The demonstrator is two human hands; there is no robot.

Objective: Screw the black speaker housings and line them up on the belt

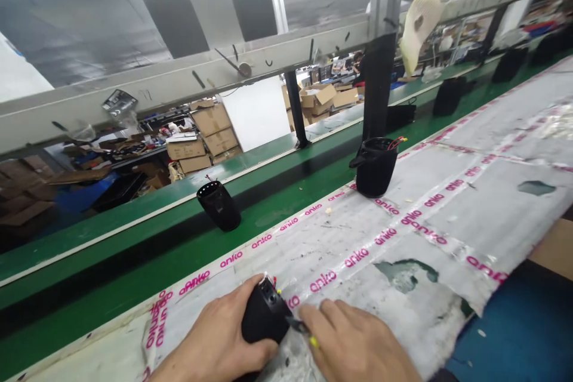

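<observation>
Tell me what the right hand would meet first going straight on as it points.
Most likely the black housing held by the left hand: the right hand points toward it, with the dark tool it holds leading. Whether the tool already touches the housing is unclear here.

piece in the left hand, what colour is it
The piece is black, and it shows best in the head view.

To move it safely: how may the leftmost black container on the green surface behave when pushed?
The black container looks hollow, so probably light, yet holds its shape, suggesting stiffness. Taller than wide, it might tip.
</observation>
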